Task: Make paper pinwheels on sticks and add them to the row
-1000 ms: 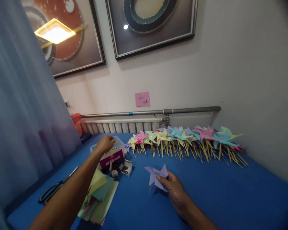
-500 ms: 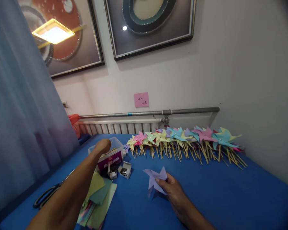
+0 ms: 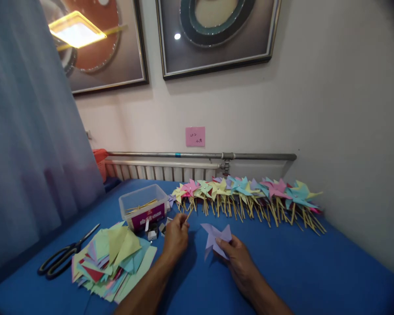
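My right hand [image 3: 238, 256] pinches a lilac paper pinwheel [image 3: 213, 238] near its centre, thumb on top. To its left, my left hand [image 3: 177, 236] is closed on a thin wooden stick [image 3: 189, 213], whose tip pokes out past the fingers. Behind that hand stands a clear plastic box [image 3: 144, 192] with a purple label and more sticks [image 3: 143, 205] inside. Two small white boxes sit by it: one [image 3: 152, 234] shows dark contents, and the other [image 3: 162, 228] is partly covered by my left hand.
A long row of finished pinwheels [image 3: 239, 187] on sticks lies along the wall. Coloured paper sheets [image 3: 124, 245] are piled at the left, beside black-handled scissors [image 3: 67, 256]. A blue curtain [image 3: 36, 153] hangs on the left; a radiator [image 3: 157, 170] runs behind the blue-covered table [image 3: 282, 271].
My left hand has come out of the plastic box with a stick and moved right and nearer, towards the pinwheel. My right hand still holds the pinwheel, almost in place.
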A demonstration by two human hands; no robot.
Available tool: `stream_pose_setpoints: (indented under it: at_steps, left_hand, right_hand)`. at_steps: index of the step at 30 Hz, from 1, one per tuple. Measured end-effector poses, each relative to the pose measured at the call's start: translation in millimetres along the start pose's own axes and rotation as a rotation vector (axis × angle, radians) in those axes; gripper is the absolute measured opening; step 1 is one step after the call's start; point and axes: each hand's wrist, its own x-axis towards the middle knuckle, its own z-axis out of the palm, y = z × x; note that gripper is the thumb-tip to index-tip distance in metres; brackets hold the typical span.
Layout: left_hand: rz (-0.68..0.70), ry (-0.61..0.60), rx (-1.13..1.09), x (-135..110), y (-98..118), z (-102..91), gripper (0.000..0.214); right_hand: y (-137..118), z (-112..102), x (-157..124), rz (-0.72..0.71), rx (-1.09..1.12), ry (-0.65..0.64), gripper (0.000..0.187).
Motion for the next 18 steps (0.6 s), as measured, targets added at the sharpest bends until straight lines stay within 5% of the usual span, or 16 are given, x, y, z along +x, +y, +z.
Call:
stream_pose_setpoints:
  at_steps: [4, 10, 18]
  left_hand:
    - [-0.139, -0.152, -0.115, -4, -18, 12.1, 0.011]
    - [-0.35, -0.463, -0.252, -5, -9, 15.8, 0.007]
    - [-0.326, -0.424, -0.265, -12, -4, 21.7, 0.012]
  right_hand:
    - [1, -1, 2, -0.014, -0.029, 0.0, 0.034]
    - [7, -2, 4, 0.007, -0.019, 0.014, 0.035]
    - [7, -2, 5, 0.001, -0.005, 0.019, 0.034]
